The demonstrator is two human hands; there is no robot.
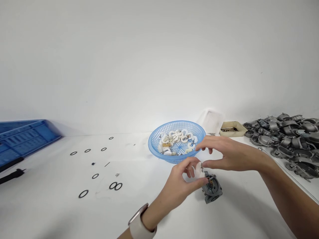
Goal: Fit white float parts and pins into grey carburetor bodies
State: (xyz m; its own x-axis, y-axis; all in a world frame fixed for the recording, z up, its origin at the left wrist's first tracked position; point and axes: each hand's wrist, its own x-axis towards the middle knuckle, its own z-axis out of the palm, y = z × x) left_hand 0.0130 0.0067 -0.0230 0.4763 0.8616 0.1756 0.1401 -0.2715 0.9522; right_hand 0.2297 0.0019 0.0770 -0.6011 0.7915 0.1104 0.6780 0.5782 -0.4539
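Two-handed, lower right of frame: gripping white part (198, 171) in nearer left hand (177, 186), just upper left of metal housing (214, 190); holding right hand (234, 154) open above, contact unclear.

Two bare hands work over a grey metal body (216, 192), right of centre in the frame.
The left hand (179, 182) pinches a small white piece (199, 171) at the metal body's upper edge, while the right hand (230, 155) arches above, fingers spread, thumb tip just beside the piece. Behind them, a round blue basket (151, 148) holds loose white parts (183, 139). Black rings (79, 195) lie scattered at left; grey metal castings (290, 127) crowd the right edge.
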